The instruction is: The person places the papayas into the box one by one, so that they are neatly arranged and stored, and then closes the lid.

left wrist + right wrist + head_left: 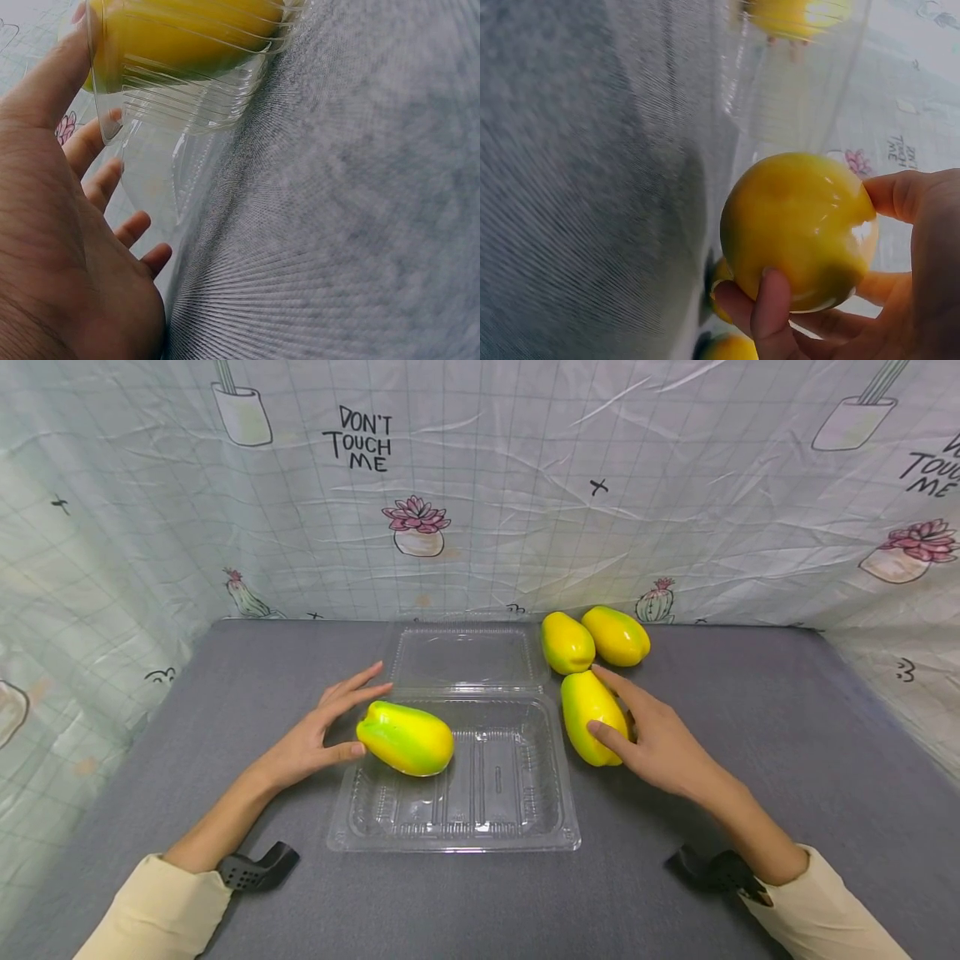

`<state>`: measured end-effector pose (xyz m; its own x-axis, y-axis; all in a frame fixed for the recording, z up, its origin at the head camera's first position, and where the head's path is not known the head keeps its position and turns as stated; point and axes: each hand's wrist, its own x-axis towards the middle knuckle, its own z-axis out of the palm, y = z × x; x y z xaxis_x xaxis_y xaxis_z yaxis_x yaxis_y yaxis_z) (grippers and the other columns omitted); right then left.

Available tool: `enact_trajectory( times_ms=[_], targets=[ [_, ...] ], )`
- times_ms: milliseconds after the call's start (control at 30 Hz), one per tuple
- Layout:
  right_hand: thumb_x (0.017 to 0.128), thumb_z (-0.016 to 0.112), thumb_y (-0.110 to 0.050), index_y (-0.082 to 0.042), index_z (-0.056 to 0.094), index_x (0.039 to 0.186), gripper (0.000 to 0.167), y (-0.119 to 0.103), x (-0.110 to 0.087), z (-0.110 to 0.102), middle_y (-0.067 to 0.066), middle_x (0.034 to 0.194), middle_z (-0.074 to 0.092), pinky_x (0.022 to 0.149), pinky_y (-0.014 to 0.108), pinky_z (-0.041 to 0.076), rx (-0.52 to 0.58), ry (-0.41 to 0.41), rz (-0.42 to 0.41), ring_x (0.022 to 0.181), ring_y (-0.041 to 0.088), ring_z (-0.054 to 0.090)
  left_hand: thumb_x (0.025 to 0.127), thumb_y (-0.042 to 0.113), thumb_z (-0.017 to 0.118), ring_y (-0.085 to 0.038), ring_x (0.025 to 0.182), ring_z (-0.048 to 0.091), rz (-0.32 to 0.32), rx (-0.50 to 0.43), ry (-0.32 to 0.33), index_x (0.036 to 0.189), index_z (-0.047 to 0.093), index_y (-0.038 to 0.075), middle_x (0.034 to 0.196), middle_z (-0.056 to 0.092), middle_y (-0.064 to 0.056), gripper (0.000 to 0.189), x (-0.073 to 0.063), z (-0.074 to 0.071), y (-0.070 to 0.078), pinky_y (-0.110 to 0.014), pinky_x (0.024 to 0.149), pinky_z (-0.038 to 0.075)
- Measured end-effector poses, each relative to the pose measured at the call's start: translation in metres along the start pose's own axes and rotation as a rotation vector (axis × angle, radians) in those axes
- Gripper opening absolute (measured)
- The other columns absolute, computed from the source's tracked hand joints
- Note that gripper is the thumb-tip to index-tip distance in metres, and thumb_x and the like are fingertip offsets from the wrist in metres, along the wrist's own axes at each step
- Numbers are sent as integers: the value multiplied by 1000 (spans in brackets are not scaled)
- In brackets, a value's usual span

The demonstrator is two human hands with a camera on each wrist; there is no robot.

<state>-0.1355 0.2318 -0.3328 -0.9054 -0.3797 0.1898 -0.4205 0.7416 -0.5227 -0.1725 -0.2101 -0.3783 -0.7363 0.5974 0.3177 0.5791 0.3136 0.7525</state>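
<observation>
A yellow papaya [594,718] is held in my right hand [663,743], to the right of a clear plastic clamshell box [480,841]. In the right wrist view, fingers and thumb curl round the papaya [799,229] from both sides. Another papaya [406,738], yellow with green streaks, lies in the left part of the box's tray. My left hand [311,741] is beside that papaya at the box's left edge, fingers spread, the thumb tip right at the fruit's end. From the left wrist, the papaya [187,37] shows through the ribbed plastic wall, with the hand's fingers extended alongside.
Two more papayas, a nearer one [567,644] and a farther one [617,636], lie at the back edge, right of the box's opened lid [471,658]. A grey cloth [480,910] covers the table. A printed curtain [510,552] hangs behind and at both sides.
</observation>
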Motion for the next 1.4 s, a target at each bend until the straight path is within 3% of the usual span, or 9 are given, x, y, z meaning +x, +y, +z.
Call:
enact_trajectory(
  times_ms=[100, 233, 433, 733, 1400],
  targets=[
    [95, 59, -30, -15, 27, 152, 67, -1, 0, -4, 12, 139, 45, 77, 43, 45, 4, 28, -14, 96, 25, 54, 85, 38, 70, -28, 142, 7, 1, -1, 1, 146, 43, 17, 159, 17, -1, 69, 0, 0, 0, -73, 97, 7],
    [95, 59, -30, -18, 24, 153, 69, -2, -1, -6, 10, 134, 47, 64, 34, 44, 2, 36, -29, 77, 18, 50, 85, 37, 70, -27, 142, 7, -2, -2, 3, 146, 43, 18, 158, 17, 0, 69, 0, 0, -1, -72, 97, 8],
    [95, 60, -29, -20, 21, 153, 71, -2, -1, -6, 9, 137, 45, 63, 32, 47, 17, 53, -34, 80, 16, 51, 85, 35, 70, -26, 142, 7, -12, -2, -1, 146, 43, 19, 159, 16, 0, 69, 0, 0, 0, -72, 97, 9],
    [93, 63, -23, -21, 22, 153, 73, -6, 2, -14, 12, 128, 48, 61, 29, 50, 16, 105, -88, 86, 19, 52, 85, 40, 69, -30, 142, 8, 10, 12, 4, 146, 43, 18, 158, 17, -3, 70, 0, 0, -1, -72, 98, 8],
    [86, 71, -15, -20, 22, 153, 83, -32, 23, -20, 12, 143, 41, 63, 34, 53, 0, 158, -278, 87, 18, 55, 85, 38, 70, -36, 142, 6, 7, 1, 4, 145, 43, 13, 158, 17, -6, 70, -2, 1, -3, -72, 98, 7]
  ],
)
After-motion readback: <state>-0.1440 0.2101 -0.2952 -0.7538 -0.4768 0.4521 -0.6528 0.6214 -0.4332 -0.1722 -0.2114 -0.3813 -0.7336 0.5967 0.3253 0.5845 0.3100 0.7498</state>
